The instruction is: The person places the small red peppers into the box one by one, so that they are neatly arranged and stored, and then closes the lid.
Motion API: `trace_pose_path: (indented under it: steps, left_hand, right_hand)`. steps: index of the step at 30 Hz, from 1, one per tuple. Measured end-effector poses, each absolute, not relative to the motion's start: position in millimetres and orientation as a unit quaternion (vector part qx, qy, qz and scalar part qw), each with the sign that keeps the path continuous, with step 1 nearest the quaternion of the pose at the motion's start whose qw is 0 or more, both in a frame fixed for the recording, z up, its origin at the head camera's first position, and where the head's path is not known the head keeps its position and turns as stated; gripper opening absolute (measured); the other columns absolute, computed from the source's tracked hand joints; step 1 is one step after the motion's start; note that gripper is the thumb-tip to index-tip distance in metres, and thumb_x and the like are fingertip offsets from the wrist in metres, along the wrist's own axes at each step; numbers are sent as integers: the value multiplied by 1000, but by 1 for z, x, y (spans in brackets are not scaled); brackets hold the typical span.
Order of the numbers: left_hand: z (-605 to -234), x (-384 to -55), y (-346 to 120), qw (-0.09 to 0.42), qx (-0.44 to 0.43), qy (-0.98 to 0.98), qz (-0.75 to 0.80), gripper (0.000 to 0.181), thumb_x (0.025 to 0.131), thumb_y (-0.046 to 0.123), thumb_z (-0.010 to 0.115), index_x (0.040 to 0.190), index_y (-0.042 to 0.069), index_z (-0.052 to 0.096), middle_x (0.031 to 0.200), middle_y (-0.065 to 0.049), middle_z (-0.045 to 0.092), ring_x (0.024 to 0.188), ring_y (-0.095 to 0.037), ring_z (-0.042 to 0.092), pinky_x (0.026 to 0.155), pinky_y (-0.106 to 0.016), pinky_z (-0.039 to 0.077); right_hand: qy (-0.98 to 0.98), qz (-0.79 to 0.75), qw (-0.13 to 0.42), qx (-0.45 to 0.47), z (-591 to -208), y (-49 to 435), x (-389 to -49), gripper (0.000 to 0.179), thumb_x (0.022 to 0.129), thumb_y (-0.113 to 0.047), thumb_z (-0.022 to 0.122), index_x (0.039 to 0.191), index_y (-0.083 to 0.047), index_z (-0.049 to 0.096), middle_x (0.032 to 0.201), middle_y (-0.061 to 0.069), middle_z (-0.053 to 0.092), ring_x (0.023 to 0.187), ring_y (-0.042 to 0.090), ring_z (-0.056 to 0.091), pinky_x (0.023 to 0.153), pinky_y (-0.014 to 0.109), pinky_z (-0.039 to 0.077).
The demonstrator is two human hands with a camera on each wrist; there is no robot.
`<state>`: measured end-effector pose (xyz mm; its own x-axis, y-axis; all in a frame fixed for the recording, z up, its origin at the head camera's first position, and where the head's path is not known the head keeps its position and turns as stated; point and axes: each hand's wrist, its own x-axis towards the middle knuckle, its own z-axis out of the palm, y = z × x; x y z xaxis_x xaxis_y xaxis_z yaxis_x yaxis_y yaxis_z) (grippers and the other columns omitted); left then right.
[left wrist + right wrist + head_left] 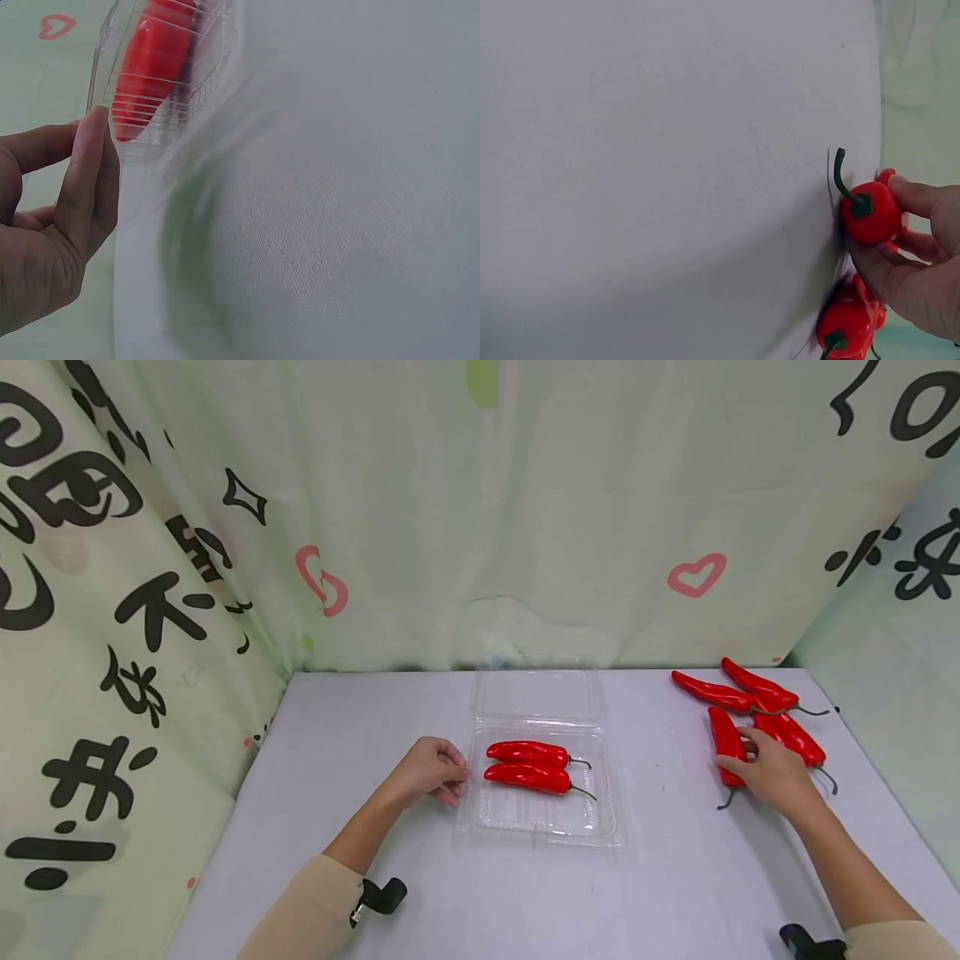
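Observation:
Two red chili peppers (527, 777) lie side by side in a clear plastic clamshell box (540, 827), stems to the right. My left hand (435, 770) pinches the left edge of the box between thumb and fingers; in the left wrist view the fingertips (96, 120) meet at its rim. Over at the right, my right hand (776, 768) grips one red pepper (724, 739) around its sides, its stem pointing toward me. Seen from the right wrist, the thumb and fingers sit on opposite sides of this pepper (874, 214).
Several more red peppers (798, 739) lie in a loose pile beside and behind the right hand, near the table's right edge. The box's clear lid (538, 695) stands open at the back. A printed curtain (480, 527) hangs behind the white table (360, 718).

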<state>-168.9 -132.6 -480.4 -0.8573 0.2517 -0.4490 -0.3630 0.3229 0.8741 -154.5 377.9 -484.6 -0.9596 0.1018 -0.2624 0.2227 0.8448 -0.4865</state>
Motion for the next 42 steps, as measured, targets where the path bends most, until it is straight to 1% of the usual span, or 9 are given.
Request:
trace_pose_path:
  steps: [5, 9, 17, 22, 33, 42]
  left_hand:
    - [-482, -169, -133, 265, -38, 770, 580, 15, 93, 3, 74, 97, -2, 61, 76, -10, 66, 60, -17, 65, 56, -32, 63]
    - [-484, -169, -134, 264, -37, 768, 582, 15, 93, 3, 74, 98, -3, 61, 77, -10, 67, 60, -17, 66, 56, -32, 63]
    - [-486, -170, -135, 260, -33, 764, 590, 15, 93, 3, 74, 98, -3, 62, 77, -10, 67, 61, -17, 66, 56, -33, 63]
    - [-487, -170, -135, 260, -32, 766, 587, 15, 93, 4, 75, 98, -3, 62, 77, -10, 68, 62, -17, 67, 57, -32, 64]
    - [-485, -169, -134, 256, -32, 767, 587, 14, 93, 4, 74, 99, -3, 63, 77, -10, 67, 61, -17, 67, 57, -33, 64]
    - [-484, -168, -133, 254, -32, 767, 588, 14, 93, 2, 74, 98, -3, 62, 75, -9, 67, 60, -16, 65, 56, -33, 63]
  right_hand:
    - [952, -268, 122, 80, -483, 379, -152, 96, 88, -28, 81, 153, 15, 24, 135, 44, 39, 120, 62, 38, 76, 55, 64]
    - [950, -274, 125, 82, -483, 381, -151, 95, 89, -28, 81, 154, 13, 25, 136, 44, 38, 121, 62, 37, 73, 53, 65]
    - [950, -289, 102, 59, -475, 377, -148, 92, 89, -27, 81, 156, 7, 27, 139, 42, 37, 123, 62, 36, 70, 53, 65]
    - [948, -305, 85, 35, -467, 371, -148, 91, 90, -26, 81, 157, 5, 28, 143, 39, 39, 124, 61, 39, 71, 52, 65]
    - [938, -339, 75, -10, -450, 349, -147, 90, 91, -27, 80, 159, 0, 29, 146, 36, 43, 123, 57, 48, 74, 51, 66]
    - [936, -344, 66, -43, -432, 330, -148, 91, 87, -28, 84, 159, -4, 33, 144, 33, 48, 122, 54, 52, 73, 50, 66]
